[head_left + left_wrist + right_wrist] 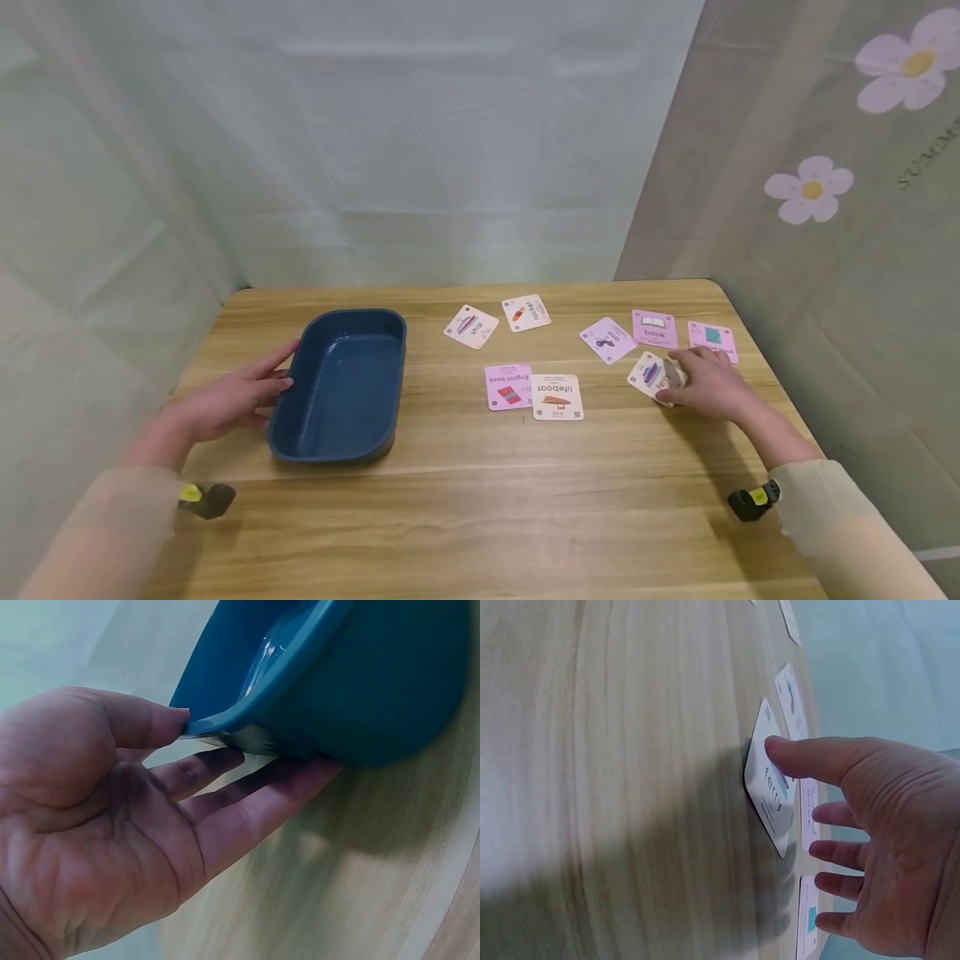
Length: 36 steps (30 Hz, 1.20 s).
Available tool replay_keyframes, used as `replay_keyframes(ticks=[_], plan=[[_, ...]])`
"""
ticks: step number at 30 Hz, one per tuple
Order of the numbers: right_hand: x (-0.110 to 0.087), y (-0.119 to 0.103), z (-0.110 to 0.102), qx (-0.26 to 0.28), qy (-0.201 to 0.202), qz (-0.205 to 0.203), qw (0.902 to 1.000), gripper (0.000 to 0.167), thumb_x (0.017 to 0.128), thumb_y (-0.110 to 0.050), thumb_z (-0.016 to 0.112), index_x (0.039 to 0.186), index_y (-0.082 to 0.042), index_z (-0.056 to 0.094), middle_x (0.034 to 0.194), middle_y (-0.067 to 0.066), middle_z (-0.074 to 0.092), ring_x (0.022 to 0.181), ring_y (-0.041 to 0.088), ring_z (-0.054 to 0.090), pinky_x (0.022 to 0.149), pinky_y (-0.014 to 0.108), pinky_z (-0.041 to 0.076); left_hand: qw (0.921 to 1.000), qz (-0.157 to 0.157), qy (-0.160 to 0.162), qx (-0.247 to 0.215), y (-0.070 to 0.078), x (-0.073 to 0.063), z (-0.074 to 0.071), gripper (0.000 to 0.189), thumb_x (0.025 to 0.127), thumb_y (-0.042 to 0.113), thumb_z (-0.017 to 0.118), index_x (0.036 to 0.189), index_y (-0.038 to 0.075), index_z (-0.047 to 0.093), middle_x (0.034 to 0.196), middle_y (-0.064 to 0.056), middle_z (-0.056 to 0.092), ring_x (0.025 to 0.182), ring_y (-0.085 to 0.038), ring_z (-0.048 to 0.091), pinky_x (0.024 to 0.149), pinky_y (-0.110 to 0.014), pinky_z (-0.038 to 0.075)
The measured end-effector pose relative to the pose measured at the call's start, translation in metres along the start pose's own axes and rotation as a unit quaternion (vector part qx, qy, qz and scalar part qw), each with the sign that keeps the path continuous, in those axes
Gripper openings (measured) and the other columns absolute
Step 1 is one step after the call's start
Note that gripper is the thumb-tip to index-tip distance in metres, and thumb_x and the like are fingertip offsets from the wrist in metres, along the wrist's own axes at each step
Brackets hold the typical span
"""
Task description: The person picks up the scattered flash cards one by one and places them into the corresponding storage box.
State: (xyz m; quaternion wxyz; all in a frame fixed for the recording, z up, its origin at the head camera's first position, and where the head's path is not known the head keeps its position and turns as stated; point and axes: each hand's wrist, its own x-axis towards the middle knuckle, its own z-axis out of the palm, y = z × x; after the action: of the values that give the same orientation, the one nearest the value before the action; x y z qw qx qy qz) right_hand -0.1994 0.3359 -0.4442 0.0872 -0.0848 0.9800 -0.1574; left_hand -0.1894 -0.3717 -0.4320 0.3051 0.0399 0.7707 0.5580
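A deep blue plastic tray (337,400) stands on the left of the wooden table. My left hand (236,400) holds its left side, the thumb at the rim and the other fingers against the outer wall, as the left wrist view shows. At the right, my right hand (708,383) pinches a white "ferry" card (649,374). Its thumb (810,757) lies on the card's face, and the card tilts a little off the table. My index finger is mostly hidden in the right wrist view. A pink "book" card (654,328) and another pink card (712,337) lie just beyond that hand.
A pink "ant" card (607,340) lies beside the "book" card. Mid-table, the "lifeboat" card (557,397) touches the "English book" card (507,387). Farther back are the "ship" card (471,326) and "rocket" card (527,312). Curtains (420,150) hang behind the table.
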Motion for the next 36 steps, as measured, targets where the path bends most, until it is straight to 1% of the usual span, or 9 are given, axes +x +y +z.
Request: replay_keyframes(ticks=[4, 9, 13, 17, 19, 22, 25, 30, 36], plan=[[0.005, 0.001, -0.003, 0.012, -0.017, -0.016, 0.9997, 0.081, 0.083, -0.037, 0.083, 0.144, 0.006, 0.051, 0.141, 0.037, 0.046, 0.120, 0.052, 0.039, 0.094, 0.063, 0.034, 1.0000, -0.001, 0.001, 0.001, 0.002, -0.002, 0.002, 0.077, 0.111, 0.026, 0.046, 0.164, 0.029, -0.011, 0.163, -0.036, -0.011, 0.145, -0.060, 0.014, 0.092, -0.054, 0.053], [0.010, 0.004, -0.009, 0.000, -0.038, -0.046, 0.9982, 0.086, 0.075, -0.030, 0.089, 0.147, 0.002, 0.051, 0.142, 0.038, 0.044, 0.118, 0.052, 0.041, 0.091, 0.062, 0.037, 1.0000, -0.007, 0.001, 0.002, 0.006, -0.003, 0.005, 0.077, 0.111, 0.027, 0.045, 0.164, 0.030, -0.011, 0.163, -0.036, -0.010, 0.145, -0.059, 0.015, 0.093, -0.054, 0.053], [0.012, 0.007, -0.012, -0.018, -0.058, -0.052, 0.9968, 0.094, 0.072, -0.031, 0.092, 0.150, -0.001, 0.049, 0.143, 0.038, 0.042, 0.118, 0.052, 0.041, 0.091, 0.064, 0.039, 0.9999, -0.011, 0.003, -0.001, 0.008, -0.004, 0.007, 0.076, 0.112, 0.026, 0.044, 0.164, 0.030, -0.011, 0.164, -0.036, -0.008, 0.145, -0.059, 0.016, 0.093, -0.054, 0.053], [0.013, 0.009, -0.011, -0.037, -0.067, -0.050, 0.9958, 0.093, 0.075, -0.040, 0.090, 0.151, -0.006, 0.049, 0.145, 0.037, 0.040, 0.122, 0.055, 0.038, 0.093, 0.068, 0.037, 1.0000, -0.008, 0.003, -0.003, 0.008, -0.004, 0.008, 0.076, 0.112, 0.025, 0.044, 0.164, 0.029, -0.012, 0.163, -0.037, -0.007, 0.145, -0.059, 0.017, 0.092, -0.054, 0.053], [0.013, 0.010, -0.009, -0.049, -0.067, -0.052, 0.9952, 0.091, 0.078, -0.047, 0.087, 0.151, -0.008, 0.050, 0.149, 0.037, 0.037, 0.128, 0.058, 0.033, 0.096, 0.073, 0.034, 1.0000, -0.008, 0.001, -0.005, 0.007, -0.004, 0.008, 0.076, 0.112, 0.026, 0.044, 0.163, 0.029, -0.012, 0.163, -0.037, -0.007, 0.145, -0.059, 0.018, 0.092, -0.054, 0.053], [0.011, 0.009, -0.006, -0.063, -0.062, -0.054, 0.9946, 0.091, 0.081, -0.058, 0.080, 0.151, -0.009, 0.050, 0.155, 0.037, 0.029, 0.138, 0.064, 0.019, 0.102, 0.079, 0.023, 0.9999, -0.006, -0.002, -0.008, 0.006, -0.004, 0.007, 0.076, 0.112, 0.027, 0.043, 0.163, 0.030, -0.013, 0.164, -0.036, -0.007, 0.145, -0.059, 0.018, 0.091, -0.053, 0.053], [0.008, 0.008, 0.001, -0.063, -0.050, -0.045, 0.9957, 0.091, 0.083, -0.063, 0.075, 0.152, -0.009, 0.050, 0.158, 0.037, 0.024, 0.142, 0.065, 0.009, 0.105, 0.080, 0.016, 1.0000, -0.006, -0.003, -0.007, 0.005, -0.004, 0.006, 0.075, 0.112, 0.028, 0.042, 0.163, 0.030, -0.013, 0.164, -0.035, -0.006, 0.144, -0.059, 0.019, 0.091, -0.053, 0.053], [0.005, 0.003, 0.013, -0.056, -0.025, -0.040, 0.9973, 0.092, 0.084, -0.068, 0.071, 0.151, -0.009, 0.051, 0.158, 0.034, 0.027, 0.144, 0.062, 0.010, 0.108, 0.077, 0.015, 1.0000, -0.002, -0.002, 0.003, 0.005, -0.006, 0.007, 0.074, 0.113, 0.029, 0.041, 0.163, 0.030, -0.013, 0.164, -0.034, -0.007, 0.144, -0.059, 0.019, 0.091, -0.051, 0.053], [0.004, 0.001, 0.011, -0.025, 0.002, -0.032, 0.9992, 0.094, 0.083, -0.066, 0.074, 0.150, -0.005, 0.050, 0.154, 0.034, 0.033, 0.140, 0.059, 0.021, 0.107, 0.073, 0.021, 1.0000, -0.007, 0.002, 0.006, 0.005, -0.005, 0.007, 0.073, 0.112, 0.032, 0.041, 0.163, 0.033, -0.011, 0.165, -0.033, -0.008, 0.145, -0.059, 0.017, 0.092, -0.052, 0.054]])
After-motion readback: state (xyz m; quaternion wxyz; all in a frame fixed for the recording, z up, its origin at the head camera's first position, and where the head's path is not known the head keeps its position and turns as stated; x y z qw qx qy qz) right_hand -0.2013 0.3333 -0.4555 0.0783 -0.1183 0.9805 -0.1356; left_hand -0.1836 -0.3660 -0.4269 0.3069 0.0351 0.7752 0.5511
